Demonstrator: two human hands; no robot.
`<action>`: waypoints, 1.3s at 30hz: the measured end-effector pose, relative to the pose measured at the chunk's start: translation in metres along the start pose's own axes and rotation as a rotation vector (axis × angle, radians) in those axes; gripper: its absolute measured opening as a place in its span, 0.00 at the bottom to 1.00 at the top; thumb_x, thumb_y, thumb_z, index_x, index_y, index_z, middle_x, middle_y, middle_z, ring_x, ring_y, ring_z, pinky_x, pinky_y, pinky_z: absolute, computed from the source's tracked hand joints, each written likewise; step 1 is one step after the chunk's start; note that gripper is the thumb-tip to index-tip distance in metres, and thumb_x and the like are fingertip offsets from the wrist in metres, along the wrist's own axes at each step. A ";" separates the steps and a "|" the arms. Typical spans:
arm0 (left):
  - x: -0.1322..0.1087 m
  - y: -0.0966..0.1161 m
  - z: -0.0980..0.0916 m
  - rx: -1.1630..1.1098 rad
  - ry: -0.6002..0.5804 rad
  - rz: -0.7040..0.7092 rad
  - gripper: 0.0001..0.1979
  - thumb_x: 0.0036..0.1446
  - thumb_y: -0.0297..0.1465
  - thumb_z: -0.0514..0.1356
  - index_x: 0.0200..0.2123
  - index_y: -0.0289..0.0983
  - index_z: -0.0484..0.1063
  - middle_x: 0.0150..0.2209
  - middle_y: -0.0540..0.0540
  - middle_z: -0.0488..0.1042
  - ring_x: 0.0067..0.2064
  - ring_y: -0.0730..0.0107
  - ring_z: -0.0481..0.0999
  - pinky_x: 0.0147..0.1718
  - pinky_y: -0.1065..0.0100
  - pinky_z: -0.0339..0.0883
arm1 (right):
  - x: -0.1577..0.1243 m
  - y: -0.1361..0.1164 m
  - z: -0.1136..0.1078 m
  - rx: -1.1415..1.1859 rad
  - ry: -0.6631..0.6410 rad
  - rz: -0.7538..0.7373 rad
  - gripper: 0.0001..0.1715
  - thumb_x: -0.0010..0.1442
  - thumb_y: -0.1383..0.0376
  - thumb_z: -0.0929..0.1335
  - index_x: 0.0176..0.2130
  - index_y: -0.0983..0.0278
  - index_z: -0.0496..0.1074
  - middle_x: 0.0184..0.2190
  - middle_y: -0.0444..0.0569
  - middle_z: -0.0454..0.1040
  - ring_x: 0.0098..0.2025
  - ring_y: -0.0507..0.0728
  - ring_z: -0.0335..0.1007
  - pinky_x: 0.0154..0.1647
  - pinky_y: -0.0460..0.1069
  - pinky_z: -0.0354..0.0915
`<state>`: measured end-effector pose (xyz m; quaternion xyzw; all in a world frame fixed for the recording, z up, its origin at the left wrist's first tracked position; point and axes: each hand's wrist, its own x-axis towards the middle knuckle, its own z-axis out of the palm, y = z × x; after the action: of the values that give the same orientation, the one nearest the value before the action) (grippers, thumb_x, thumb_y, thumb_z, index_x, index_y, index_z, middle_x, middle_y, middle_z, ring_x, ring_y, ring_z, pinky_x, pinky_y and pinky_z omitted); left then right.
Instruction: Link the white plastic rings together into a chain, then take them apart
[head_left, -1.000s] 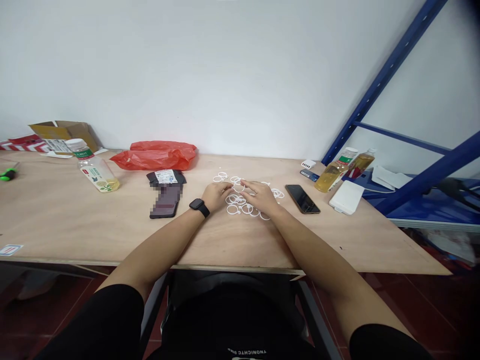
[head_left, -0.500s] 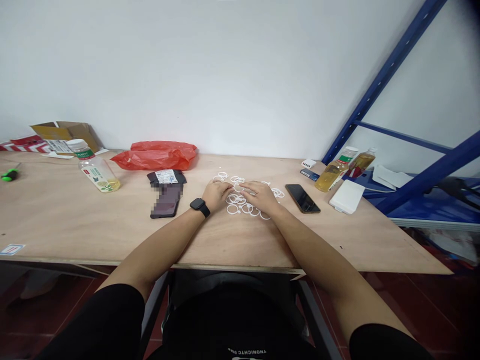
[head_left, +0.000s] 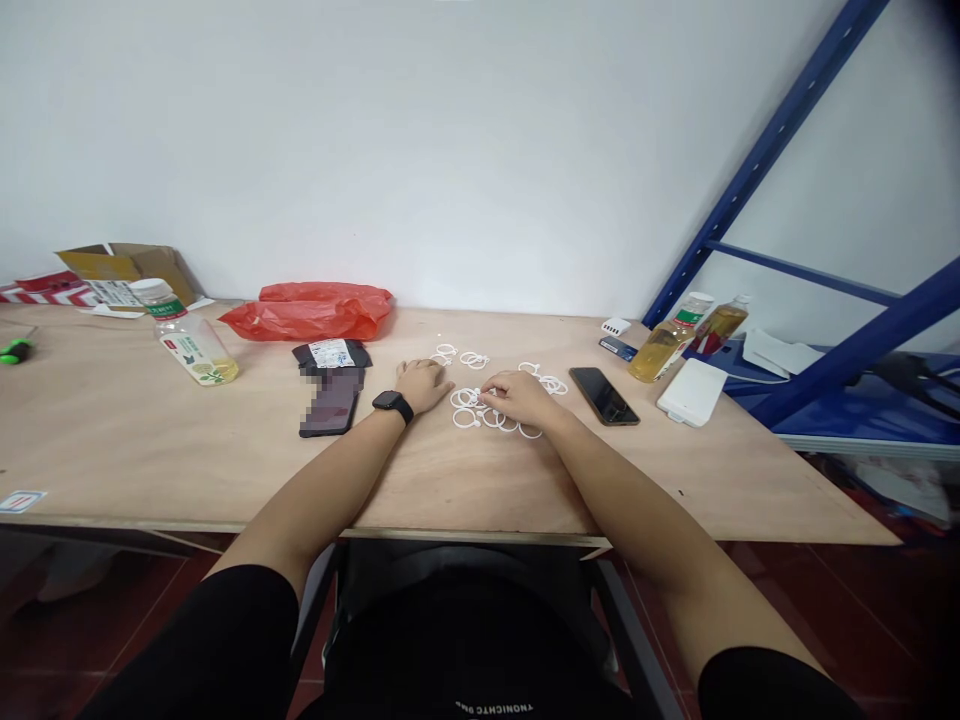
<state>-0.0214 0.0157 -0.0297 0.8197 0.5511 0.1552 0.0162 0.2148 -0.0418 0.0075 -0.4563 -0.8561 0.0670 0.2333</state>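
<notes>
Several thin white plastic rings, each with a small knob, lie in loose groups on the wooden table. My right hand (head_left: 519, 398) is over the middle group, thumb and fingertips pinched on the edge of a white ring (head_left: 466, 398). My left hand (head_left: 424, 385), with a black watch (head_left: 393, 402) on its wrist, rests palm down on the table with its fingers loosely spread. Beyond its fingertips is another white ring (head_left: 447, 350). A pair of rings (head_left: 473, 361) lies between and beyond the hands. My right hand partly covers some rings.
A phone (head_left: 604, 396), a white case (head_left: 693, 392) and a drink bottle (head_left: 670, 340) are on the right. To the left lie a dark pouch (head_left: 332, 400), a red plastic bag (head_left: 311, 312), another bottle (head_left: 191, 335) and a cardboard box (head_left: 131, 270). A blue rack (head_left: 780, 140) stands right.
The ring held between both hands has left that spot. My left hand has drawn back left and flattened onto the table; my right hand has lowered slightly towards the middle rings.
</notes>
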 end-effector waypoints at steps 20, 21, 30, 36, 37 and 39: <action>-0.016 0.034 -0.018 -0.226 0.348 0.586 0.12 0.67 0.36 0.53 0.42 0.38 0.75 0.39 0.42 0.79 0.44 0.64 0.74 0.47 0.59 0.64 | 0.002 0.009 0.010 0.054 0.243 -0.019 0.11 0.63 0.64 0.67 0.45 0.62 0.77 0.40 0.50 0.79 0.41 0.57 0.74 0.44 0.51 0.67; -0.016 0.034 -0.019 -0.227 0.348 0.589 0.12 0.67 0.36 0.53 0.41 0.38 0.75 0.39 0.42 0.79 0.43 0.64 0.74 0.47 0.59 0.65 | 0.002 0.008 0.010 0.060 0.245 -0.024 0.12 0.62 0.64 0.68 0.45 0.62 0.77 0.40 0.50 0.79 0.40 0.56 0.74 0.44 0.51 0.67; -0.020 0.038 -0.023 -0.236 0.354 0.563 0.12 0.65 0.37 0.55 0.43 0.40 0.76 0.42 0.42 0.78 0.46 0.61 0.74 0.49 0.56 0.65 | 0.001 0.001 0.005 0.120 0.276 -0.111 0.10 0.64 0.64 0.66 0.41 0.61 0.77 0.37 0.50 0.79 0.38 0.56 0.74 0.43 0.51 0.68; -0.023 0.040 -0.019 -0.237 0.372 0.460 0.23 0.59 0.39 0.60 0.57 0.40 0.69 0.56 0.38 0.71 0.58 0.54 0.68 0.57 0.52 0.59 | 0.000 -0.003 0.003 0.133 0.269 -0.144 0.08 0.62 0.63 0.66 0.39 0.60 0.76 0.37 0.49 0.79 0.36 0.56 0.73 0.42 0.51 0.68; -0.023 0.039 -0.019 -0.238 0.345 0.466 0.23 0.60 0.39 0.60 0.57 0.39 0.68 0.55 0.39 0.73 0.56 0.55 0.70 0.57 0.52 0.59 | 0.000 -0.004 0.003 0.135 0.267 -0.149 0.08 0.62 0.64 0.66 0.39 0.60 0.76 0.36 0.49 0.79 0.36 0.56 0.73 0.42 0.51 0.68; -0.023 0.039 -0.019 -0.239 0.314 0.480 0.21 0.60 0.38 0.59 0.55 0.39 0.70 0.51 0.41 0.76 0.52 0.57 0.73 0.56 0.53 0.59 | -0.001 -0.006 0.003 0.140 0.273 -0.148 0.08 0.62 0.64 0.66 0.39 0.61 0.76 0.36 0.48 0.79 0.35 0.55 0.73 0.41 0.51 0.68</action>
<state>0.0004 -0.0233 -0.0097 0.8848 0.3153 0.3430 -0.0102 0.2095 -0.0454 0.0068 -0.3797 -0.8409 0.0466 0.3828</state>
